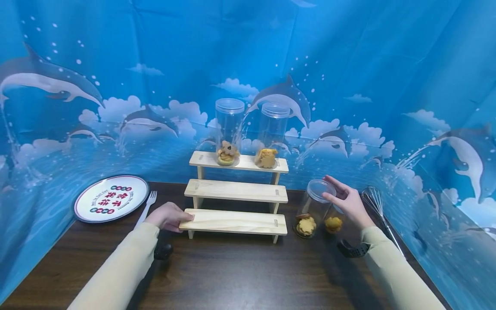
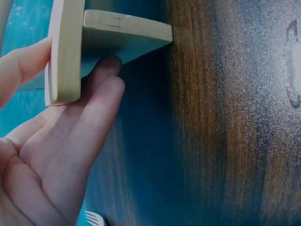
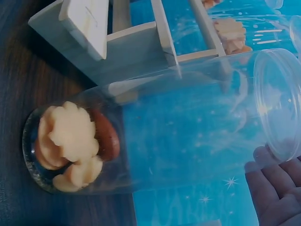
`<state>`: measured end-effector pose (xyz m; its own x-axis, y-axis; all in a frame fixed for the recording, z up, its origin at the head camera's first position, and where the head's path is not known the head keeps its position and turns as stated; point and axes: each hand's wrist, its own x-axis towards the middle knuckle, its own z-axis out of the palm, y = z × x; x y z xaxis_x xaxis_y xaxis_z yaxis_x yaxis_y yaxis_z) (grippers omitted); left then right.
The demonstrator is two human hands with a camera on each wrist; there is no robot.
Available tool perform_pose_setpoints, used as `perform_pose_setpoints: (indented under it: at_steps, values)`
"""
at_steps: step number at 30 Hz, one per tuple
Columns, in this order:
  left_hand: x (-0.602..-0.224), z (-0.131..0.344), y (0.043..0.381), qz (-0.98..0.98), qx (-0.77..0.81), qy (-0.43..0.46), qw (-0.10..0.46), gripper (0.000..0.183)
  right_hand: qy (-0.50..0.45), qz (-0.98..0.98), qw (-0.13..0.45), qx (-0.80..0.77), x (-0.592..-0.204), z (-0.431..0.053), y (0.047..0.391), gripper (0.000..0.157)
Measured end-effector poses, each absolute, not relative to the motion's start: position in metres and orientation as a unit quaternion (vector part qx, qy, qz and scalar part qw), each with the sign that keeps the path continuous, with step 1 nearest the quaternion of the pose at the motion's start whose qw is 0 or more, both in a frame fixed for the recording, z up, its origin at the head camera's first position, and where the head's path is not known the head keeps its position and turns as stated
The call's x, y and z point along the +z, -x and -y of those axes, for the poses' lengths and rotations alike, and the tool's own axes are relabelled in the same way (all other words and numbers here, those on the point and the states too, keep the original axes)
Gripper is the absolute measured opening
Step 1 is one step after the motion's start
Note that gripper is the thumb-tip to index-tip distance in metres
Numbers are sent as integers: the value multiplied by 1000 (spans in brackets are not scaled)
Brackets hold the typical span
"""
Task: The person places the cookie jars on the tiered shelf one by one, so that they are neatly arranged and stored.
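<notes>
Dark wood table (image 1: 240,271); blue dolphin backdrop (image 1: 174,56) behind tiered stand (image 1: 236,190).

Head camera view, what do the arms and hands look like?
The left sleeve and right sleeve are plain pale cream. A black strap shows by the right one, a dark rounded piece by the left. The left hand and right hand wear no gloves.
</notes>
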<state>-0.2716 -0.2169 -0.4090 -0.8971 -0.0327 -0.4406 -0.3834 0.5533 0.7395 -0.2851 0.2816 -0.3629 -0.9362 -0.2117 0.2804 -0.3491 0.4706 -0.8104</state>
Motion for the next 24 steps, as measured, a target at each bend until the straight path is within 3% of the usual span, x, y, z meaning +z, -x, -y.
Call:
perform_pose_setpoints:
  at_steps: [17,24]
  values:
    - [-407,215,270,-862,452,126,194,39,-135,850,53,507,-379,-285,281,66]
    - [-407,216,270,-858,458,129,195,38,-128,853,63,502,-378,-282,280,62]
